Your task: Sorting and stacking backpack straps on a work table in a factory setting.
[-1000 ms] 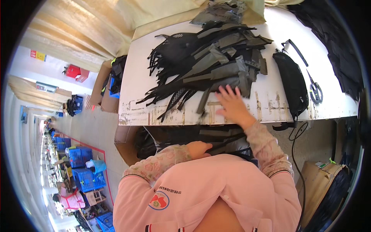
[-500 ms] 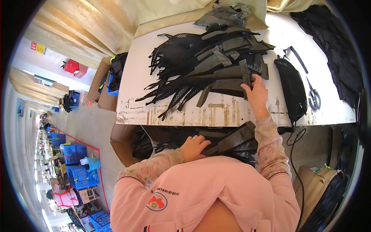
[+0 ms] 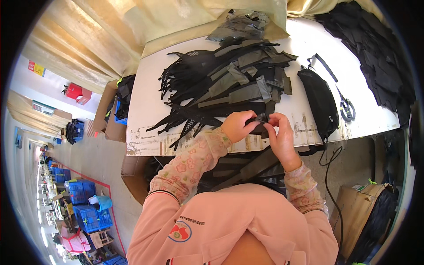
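Tabletop, scuffed white, under dark fabric pieces; blue crates farther left.

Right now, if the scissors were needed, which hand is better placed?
Likely the right hand: it is nearer the scissors, though the black pouch lies between. The left hand is farther off. Both hold a dark fabric piece, so the right grip would need freeing.

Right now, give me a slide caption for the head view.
Left hand and right hand hold dark fabric beside a pile of black-and-grey pieces.
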`<state>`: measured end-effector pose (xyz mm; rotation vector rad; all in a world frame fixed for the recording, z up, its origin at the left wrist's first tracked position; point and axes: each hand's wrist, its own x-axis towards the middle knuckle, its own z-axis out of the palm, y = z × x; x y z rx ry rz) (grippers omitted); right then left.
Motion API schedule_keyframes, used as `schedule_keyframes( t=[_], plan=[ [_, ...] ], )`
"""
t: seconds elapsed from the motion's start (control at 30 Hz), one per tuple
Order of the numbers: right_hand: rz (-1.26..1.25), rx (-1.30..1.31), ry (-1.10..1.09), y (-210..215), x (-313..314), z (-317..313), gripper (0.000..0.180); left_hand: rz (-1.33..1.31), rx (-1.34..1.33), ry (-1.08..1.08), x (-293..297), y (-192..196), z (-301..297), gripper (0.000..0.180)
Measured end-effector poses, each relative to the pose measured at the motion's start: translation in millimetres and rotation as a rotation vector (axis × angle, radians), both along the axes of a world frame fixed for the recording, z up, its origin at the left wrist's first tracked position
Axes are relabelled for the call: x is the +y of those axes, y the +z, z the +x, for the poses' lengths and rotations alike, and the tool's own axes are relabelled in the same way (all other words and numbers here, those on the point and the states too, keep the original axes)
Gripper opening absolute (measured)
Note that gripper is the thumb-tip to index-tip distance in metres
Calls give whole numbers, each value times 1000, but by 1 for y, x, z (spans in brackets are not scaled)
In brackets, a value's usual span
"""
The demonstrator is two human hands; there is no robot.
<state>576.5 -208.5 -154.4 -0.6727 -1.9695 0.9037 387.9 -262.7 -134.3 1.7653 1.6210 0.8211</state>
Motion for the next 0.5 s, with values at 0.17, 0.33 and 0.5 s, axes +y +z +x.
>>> schedule_keyframes(
  t=[0.17,0.33,0.5],
  plan=[
    [238,-139,-167,15,-16,-9,43,19,-148,134,6,-2,17,20],
    [182,-184,-126,0,-7,-7,34,-22,-272,148,1,-6,15,21],
    [181,-210,40,-2,7,-1,16,-134,-269,132,-7,1,15,21]
  ],
)
